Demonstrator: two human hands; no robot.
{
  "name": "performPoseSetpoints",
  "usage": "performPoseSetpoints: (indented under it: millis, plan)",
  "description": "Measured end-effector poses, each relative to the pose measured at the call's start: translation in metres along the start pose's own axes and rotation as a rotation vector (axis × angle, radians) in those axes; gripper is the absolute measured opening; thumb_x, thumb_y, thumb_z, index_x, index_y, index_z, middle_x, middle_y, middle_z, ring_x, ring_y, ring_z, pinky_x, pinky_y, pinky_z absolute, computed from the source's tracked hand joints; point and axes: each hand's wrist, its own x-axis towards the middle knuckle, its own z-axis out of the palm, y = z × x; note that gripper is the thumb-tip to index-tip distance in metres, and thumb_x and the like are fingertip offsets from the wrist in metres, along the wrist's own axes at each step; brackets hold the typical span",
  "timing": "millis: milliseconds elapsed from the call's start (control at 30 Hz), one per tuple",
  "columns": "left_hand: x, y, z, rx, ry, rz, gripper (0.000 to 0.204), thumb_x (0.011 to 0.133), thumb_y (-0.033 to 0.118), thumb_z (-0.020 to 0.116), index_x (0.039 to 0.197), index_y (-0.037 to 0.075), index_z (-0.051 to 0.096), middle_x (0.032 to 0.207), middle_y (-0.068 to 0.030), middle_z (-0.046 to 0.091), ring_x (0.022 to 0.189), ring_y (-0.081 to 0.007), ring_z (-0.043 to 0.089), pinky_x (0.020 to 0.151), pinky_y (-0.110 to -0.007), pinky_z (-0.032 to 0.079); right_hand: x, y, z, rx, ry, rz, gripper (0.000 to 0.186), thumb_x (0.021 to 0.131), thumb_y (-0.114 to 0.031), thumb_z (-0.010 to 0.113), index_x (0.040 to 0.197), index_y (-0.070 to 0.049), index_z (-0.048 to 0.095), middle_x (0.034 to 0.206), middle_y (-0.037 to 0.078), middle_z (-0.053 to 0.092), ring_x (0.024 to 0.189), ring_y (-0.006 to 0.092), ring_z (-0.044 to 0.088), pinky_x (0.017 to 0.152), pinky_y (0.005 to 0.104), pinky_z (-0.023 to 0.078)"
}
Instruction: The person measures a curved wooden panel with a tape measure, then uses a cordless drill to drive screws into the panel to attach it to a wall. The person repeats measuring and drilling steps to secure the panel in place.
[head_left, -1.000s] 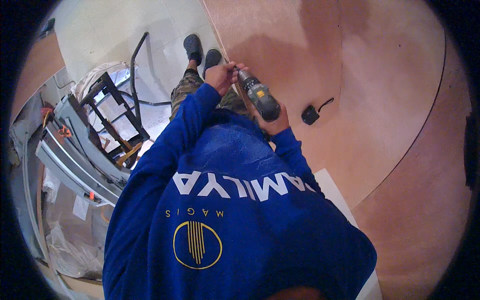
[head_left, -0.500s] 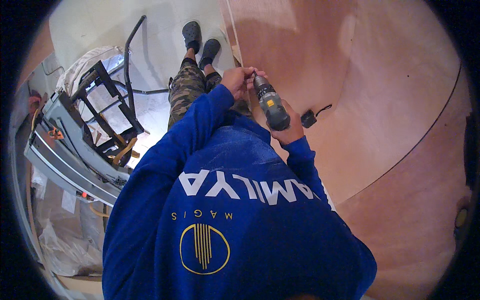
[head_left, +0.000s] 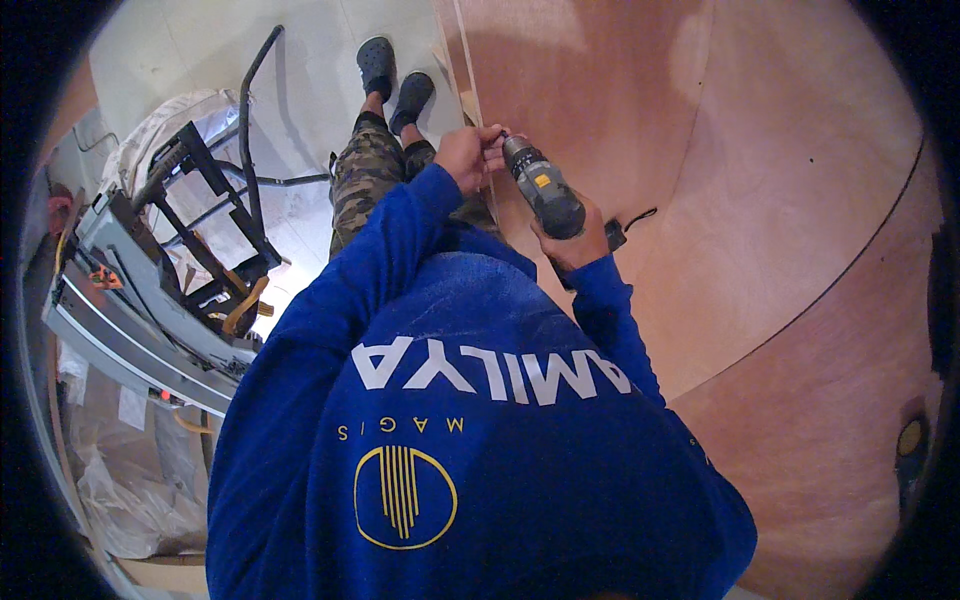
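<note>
A grey and black cordless drill (head_left: 546, 190) is in my right hand (head_left: 585, 238), which is wrapped round its handle. Its chuck points up and to the left, toward my left hand (head_left: 468, 158). My left fingers are pinched together right at the drill's tip. Whatever they grip there is too small to make out. Just right of my right hand lies a small dark object with a strap loop (head_left: 614, 236), partly covered by the hand.
Large reddish plywood sheets (head_left: 780, 220) spread across the right side, with a dark curved seam. A grey and black machine on a frame (head_left: 150, 270) stands at left, beside a white sack (head_left: 185, 125). Clear plastic wrapping (head_left: 140, 480) lies lower left. My clogs (head_left: 410, 100) rest on the pale floor.
The drill and my right hand have shifted slightly left and up, covering more of the small strapped object. My left hand keeps its pinch at the drill's tip.
</note>
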Motion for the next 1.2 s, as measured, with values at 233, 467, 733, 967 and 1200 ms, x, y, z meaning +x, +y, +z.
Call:
performPoseSetpoints:
  millis: [233,467,733,967,1200]
  plan:
    - [-0.005,0.006,-0.001,-0.068,-0.070,-0.033,0.018,0.101,0.014,0.044,0.097,0.003,0.058,0.073,-0.0007,0.053,0.055,-0.0123,0.042,0.051,-0.027,0.042,0.005,0.004,-0.003,-0.102,-0.005,0.002,0.033,0.072,-0.011,0.079,0.101,0.001,0.067,0.086,0.010,0.071,0.075,0.0181,0.067,0.071,0.0328,0.054]
    - [-0.013,0.010,0.008,-0.080,0.012,-0.050,0.019,0.096,0.018,0.043,0.088,0.006,0.055,0.065,0.0021,0.042,0.054,-0.0123,0.041,0.050,-0.028,0.042,0.012,-0.001,-0.009,-0.151,-0.034,0.033,0.034,0.072,-0.011,0.079,0.102,0.002,0.067,0.087,0.013,0.072,0.078,0.0202,0.069,0.073,0.0336,0.055]
    - [-0.024,0.017,0.020,0.088,0.084,-0.056,0.023,0.097,0.026,0.045,0.091,0.005,0.056,0.068,-0.0026,0.051,0.059,-0.0186,0.054,0.056,-0.033,0.052,0.018,-0.015,-0.018,-0.235,-0.067,0.073,0.033,0.073,-0.014,0.077,0.102,0.000,0.069,0.089,0.015,0.073,0.079,0.0246,0.071,0.075,0.0359,0.056]
    - [-0.016,0.013,0.007,0.323,0.200,0.056,0.029,0.094,0.032,0.055,0.094,0.003,0.060,0.078,-0.0094,0.063,0.062,-0.0256,0.068,0.053,-0.038,0.057,0.018,-0.012,-0.017,-0.176,-0.049,0.062,0.039,0.069,-0.015,0.078,0.105,-0.003,0.069,0.091,0.017,0.073,0.081,0.0290,0.072,0.076,0.0379,0.056]
    - [-0.005,0.022,-0.012,0.773,0.438,0.493,0.024,0.089,0.023,0.069,0.095,-0.001,0.068,0.086,-0.0079,0.071,0.065,-0.0154,0.068,0.049,-0.030,0.051,0.022,-0.002,-0.021,-0.185,-0.078,0.067,0.042,0.066,-0.018,0.080,0.105,-0.004,0.071,0.091,0.019,0.073,0.083,0.0328,0.072,0.076,0.0394,0.056]
